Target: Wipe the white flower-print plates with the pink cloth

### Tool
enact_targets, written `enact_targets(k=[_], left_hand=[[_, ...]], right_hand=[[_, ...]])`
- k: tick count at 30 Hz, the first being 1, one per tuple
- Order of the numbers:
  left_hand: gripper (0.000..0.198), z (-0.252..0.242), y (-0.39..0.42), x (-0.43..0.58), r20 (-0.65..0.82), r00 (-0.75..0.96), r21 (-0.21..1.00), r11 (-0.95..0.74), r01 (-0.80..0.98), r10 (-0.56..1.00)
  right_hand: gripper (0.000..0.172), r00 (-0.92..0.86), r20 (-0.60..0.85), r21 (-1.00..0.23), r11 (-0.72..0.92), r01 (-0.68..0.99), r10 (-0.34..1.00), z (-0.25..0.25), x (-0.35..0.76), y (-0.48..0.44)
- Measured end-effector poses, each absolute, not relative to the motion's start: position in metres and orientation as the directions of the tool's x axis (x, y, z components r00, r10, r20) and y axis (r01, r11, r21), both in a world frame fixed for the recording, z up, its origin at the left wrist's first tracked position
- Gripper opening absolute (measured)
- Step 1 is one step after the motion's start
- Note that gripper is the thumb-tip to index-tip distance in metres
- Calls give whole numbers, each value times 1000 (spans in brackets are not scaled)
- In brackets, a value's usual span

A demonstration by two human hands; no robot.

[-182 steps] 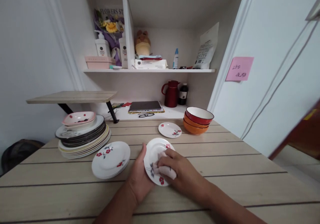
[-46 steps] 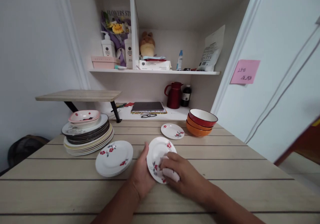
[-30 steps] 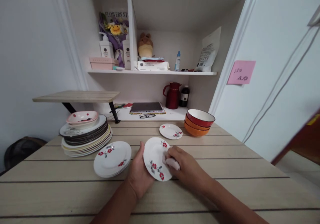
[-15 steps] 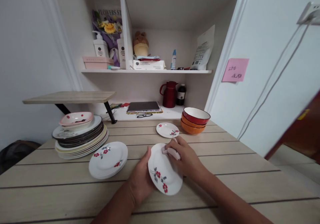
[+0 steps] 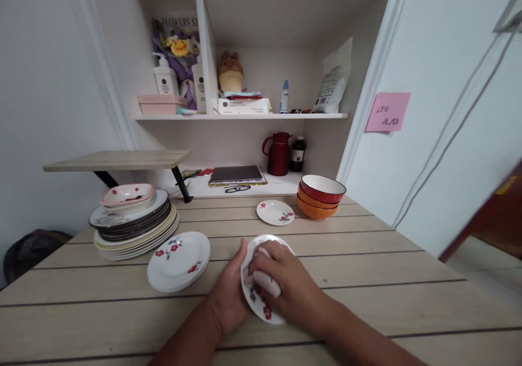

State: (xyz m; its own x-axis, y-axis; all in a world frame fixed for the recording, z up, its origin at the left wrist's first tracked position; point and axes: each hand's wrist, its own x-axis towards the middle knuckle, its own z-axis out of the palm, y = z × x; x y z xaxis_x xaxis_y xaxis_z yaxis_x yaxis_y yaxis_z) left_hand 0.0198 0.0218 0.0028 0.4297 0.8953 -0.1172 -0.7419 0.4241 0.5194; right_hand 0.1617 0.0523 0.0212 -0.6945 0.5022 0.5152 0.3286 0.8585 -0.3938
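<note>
My left hand (image 5: 232, 287) grips the left edge of a white plate (image 5: 261, 316) with red flowers and grey leaves, its thumb along the rim. The plate is tilted toward me above the table. Pressed on its face is a pale pinkish cloth (image 5: 266, 282), bunched up in my right hand (image 5: 289, 281). That hand covers much of the plate's middle and right side. To the left lies a short stack of matching flowered plates (image 5: 179, 260). Beyond my hands, one more flowered plate (image 5: 275, 212) lies flat on the table.
At the left stands a tall stack of plates (image 5: 136, 230) topped by a pink-rimmed dish (image 5: 127, 194), beside a small raised wooden shelf (image 5: 118, 160). Stacked red and orange bowls (image 5: 320, 197) sit at the back right. Behind are a red jug (image 5: 279, 155), a laptop (image 5: 236, 174) and glasses (image 5: 237, 189).
My right hand has slid the cloth from the plate's upper right down and left across its middle, now covering part of the flowers. My left hand keeps its hold on the plate.
</note>
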Motion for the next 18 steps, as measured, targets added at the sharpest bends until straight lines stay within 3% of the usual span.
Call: enact_targets(k=[5,8,14,18], left_hand=[[59,4,19,29,-68,480,506,445,-739,875],[60,10,20,22,-37,415,492,379,-784,909],[60,18,24,2,2,193,494,167,-853,981],[60,15,24,4,-27,231,512,211,-833,973]], right_hand=[[23,-485,586,-430,756,493,649,17,182,86],[20,-475,548,-445,721,532,688,13,189,97],[18,-639,468,-388,792,472,610,18,176,70],[21,-734,458,-407,852,329,502,21,163,48]])
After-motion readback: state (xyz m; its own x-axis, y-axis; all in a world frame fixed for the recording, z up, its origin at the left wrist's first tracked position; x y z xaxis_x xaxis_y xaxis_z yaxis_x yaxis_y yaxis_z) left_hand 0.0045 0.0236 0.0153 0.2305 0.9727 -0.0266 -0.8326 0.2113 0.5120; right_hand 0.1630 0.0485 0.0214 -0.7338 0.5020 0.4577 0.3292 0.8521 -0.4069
